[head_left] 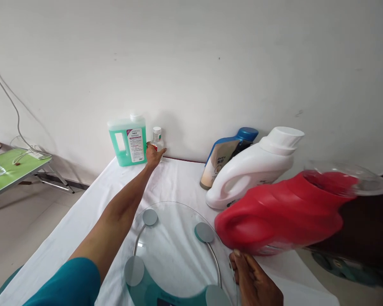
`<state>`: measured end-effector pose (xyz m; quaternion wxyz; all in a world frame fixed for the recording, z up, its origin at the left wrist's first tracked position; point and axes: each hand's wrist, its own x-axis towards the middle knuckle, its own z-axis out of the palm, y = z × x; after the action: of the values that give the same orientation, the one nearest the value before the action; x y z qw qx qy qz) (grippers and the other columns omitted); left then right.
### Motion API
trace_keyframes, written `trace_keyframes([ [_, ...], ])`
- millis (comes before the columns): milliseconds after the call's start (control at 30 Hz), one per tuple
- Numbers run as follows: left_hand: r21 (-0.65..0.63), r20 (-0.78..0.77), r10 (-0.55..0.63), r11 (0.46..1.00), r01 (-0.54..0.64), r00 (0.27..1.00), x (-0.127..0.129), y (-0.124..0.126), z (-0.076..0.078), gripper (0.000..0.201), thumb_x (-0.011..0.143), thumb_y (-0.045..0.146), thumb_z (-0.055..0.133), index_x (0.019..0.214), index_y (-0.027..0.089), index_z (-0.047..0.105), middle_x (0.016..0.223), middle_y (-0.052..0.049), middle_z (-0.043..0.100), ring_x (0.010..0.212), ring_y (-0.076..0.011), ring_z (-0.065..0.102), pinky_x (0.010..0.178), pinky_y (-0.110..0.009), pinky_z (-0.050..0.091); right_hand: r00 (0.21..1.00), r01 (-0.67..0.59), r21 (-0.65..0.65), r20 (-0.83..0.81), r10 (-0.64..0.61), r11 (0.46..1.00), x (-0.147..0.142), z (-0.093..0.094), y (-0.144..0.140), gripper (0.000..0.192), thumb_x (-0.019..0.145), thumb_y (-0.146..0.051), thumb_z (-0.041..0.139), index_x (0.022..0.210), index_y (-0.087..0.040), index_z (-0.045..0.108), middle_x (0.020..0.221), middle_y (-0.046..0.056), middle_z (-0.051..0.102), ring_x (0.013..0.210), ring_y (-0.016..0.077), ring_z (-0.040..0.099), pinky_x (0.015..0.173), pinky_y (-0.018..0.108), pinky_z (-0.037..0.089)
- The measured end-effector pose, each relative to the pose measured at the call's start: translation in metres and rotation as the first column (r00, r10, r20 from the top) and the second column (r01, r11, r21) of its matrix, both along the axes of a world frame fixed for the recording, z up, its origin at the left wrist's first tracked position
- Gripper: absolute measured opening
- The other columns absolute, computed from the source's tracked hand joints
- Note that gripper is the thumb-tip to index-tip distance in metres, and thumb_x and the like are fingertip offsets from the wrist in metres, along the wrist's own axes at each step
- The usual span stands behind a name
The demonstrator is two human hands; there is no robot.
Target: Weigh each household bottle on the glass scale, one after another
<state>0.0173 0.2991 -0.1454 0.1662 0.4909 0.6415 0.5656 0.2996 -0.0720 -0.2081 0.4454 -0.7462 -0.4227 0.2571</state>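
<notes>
My left hand (pixel 155 155) reaches to the far edge of the table, its fingers and thumb at either side of a small clear bottle (pixel 157 137) with a white cap. The bottle stands upright, its lower part mostly covered by the hand. Just left of it is a jug of green liquid (pixel 122 157) with a white label. Nearer me, a round glass bathroom scale (pixel 175 255) shows grey round pads and a curved metal bar on each side. At its right rim my right hand (pixel 257 280) is closed, thumb and forefinger pinching the glass edge.
On the right stand a blue-capped tan bottle (pixel 220 160), a white detergent bottle (pixel 252 165) and a large red jug (pixel 281 212) with a clear plastic piece at its top. White cloth (pixel 181 176) covers the table against the wall. A green folding table (pixel 15 170) is at far left.
</notes>
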Motion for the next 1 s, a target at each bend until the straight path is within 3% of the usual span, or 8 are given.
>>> trace_keyframes([
  [100, 0.022, -0.006, 0.016, 1.0, -0.016, 1.0, 0.003, -0.02, 0.002, 0.068, 0.071, 0.016, 0.092, 0.125, 0.02, 0.051, 0.12, -0.012, 0.064, 0.128, -0.0329, 0.062, 0.115, -0.048, 0.046, 0.998, -0.066, 0.008, -0.014, 0.066, 0.998, 0.006, -0.003, 0.002, 0.062, 0.092, -0.084, 0.053, 0.082, -0.026, 0.074, 0.082, 0.009, 0.081, 0.07, 0.0264, 0.073, 0.065, 0.031, 0.057],
  [267, 0.095, -0.059, 0.003, 0.995, 0.003, 0.998, 0.014, -0.08, 0.009, 0.067, 0.078, 0.015, 0.086, 0.135, 0.015, 0.05, 0.146, -0.025, 0.055, 0.146, -0.0383, 0.051, 0.124, -0.053, 0.04, 0.995, -0.097, -0.017, 0.024, 0.097, 0.995, 0.008, -0.001, 0.007, 0.066, 0.09, -0.086, 0.047, 0.081, -0.026, 0.073, 0.084, 0.011, 0.081, 0.07, 0.0276, 0.073, 0.063, 0.034, 0.057],
  [367, 0.164, -0.095, -0.22, 0.959, 0.233, 0.971, 0.038, -0.11, 0.024, 0.059, 0.082, 0.027, 0.089, 0.131, 0.018, 0.056, 0.142, -0.021, 0.061, 0.14, -0.0368, 0.058, 0.121, -0.053, 0.045, 0.996, -0.078, -0.018, 0.029, 0.079, 0.997, 0.003, 0.003, 0.009, 0.069, 0.086, -0.088, 0.044, 0.081, -0.025, 0.072, 0.083, 0.012, 0.081, 0.07, 0.0285, 0.073, 0.064, 0.035, 0.057],
  [433, 0.154, -0.106, -0.442, 0.878, 0.454, 0.891, 0.061, -0.121, 0.037, 0.049, 0.086, 0.039, 0.088, 0.123, 0.019, 0.063, 0.134, -0.017, 0.068, 0.13, -0.033, 0.065, 0.115, -0.049, 0.05, 0.997, -0.074, 0.002, 0.033, 0.074, 0.997, 0.0, 0.004, 0.008, 0.07, 0.085, -0.09, 0.044, 0.079, -0.026, 0.071, 0.082, 0.013, 0.081, 0.069, 0.0287, 0.073, 0.065, 0.036, 0.057],
  [533, 0.059, -0.042, -0.623, 0.779, 0.624, 0.781, 0.097, -0.123, 0.055, 0.05, 0.084, 0.052, 0.088, 0.116, 0.019, 0.069, 0.133, -0.016, 0.071, 0.124, -0.0311, 0.069, 0.106, -0.044, 0.056, 0.996, -0.093, 0.056, 0.008, 0.093, 0.994, -0.001, 0.004, 0.007, 0.071, 0.087, -0.09, 0.043, 0.077, -0.026, 0.071, 0.084, 0.013, 0.081, 0.071, 0.0289, 0.074, 0.066, 0.035, 0.058],
  [700, -0.096, 0.018, -0.674, 0.734, 0.673, 0.738, 0.137, -0.109, 0.057, 0.045, 0.08, 0.052, 0.088, 0.106, 0.018, 0.073, 0.119, -0.012, 0.079, 0.113, -0.0292, 0.072, 0.097, -0.04, 0.058, 0.995, -0.102, 0.131, 0.017, 0.101, 0.986, 0.0, -0.006, 0.008, 0.067, 0.093, -0.087, 0.044, 0.077, -0.027, 0.071, 0.084, 0.011, 0.082, 0.071, 0.0279, 0.074, 0.065, 0.034, 0.057],
  [833, -0.201, -0.019, -0.648, 0.748, 0.632, 0.761, 0.151, -0.101, 0.042, 0.037, 0.07, 0.042, 0.093, 0.092, 0.02, 0.073, 0.099, -0.007, 0.081, 0.1, -0.0287, 0.074, 0.087, -0.037, 0.059, 0.993, -0.119, 0.13, 0.017, 0.118, 0.984, 0.002, -0.009, 0.009, 0.069, 0.092, -0.089, 0.042, 0.077, -0.028, 0.07, 0.085, 0.013, 0.083, 0.072, 0.0286, 0.075, 0.064, 0.034, 0.056],
  [1000, -0.265, -0.111, -0.601, 0.786, 0.559, 0.792, 0.162, -0.097, 0.03, 0.034, 0.066, 0.035, 0.095, 0.086, 0.018, 0.074, 0.1, -0.012, 0.083, 0.104, -0.0357, 0.076, 0.088, -0.04, 0.06, 0.991, -0.135, 0.073, 0.017, 0.134, 0.988, 0.003, -0.001, 0.01, 0.07, 0.088, -0.091, 0.041, 0.078, -0.028, 0.07, 0.084, 0.013, 0.082, 0.071, 0.0283, 0.074, 0.064, 0.035, 0.056],
])
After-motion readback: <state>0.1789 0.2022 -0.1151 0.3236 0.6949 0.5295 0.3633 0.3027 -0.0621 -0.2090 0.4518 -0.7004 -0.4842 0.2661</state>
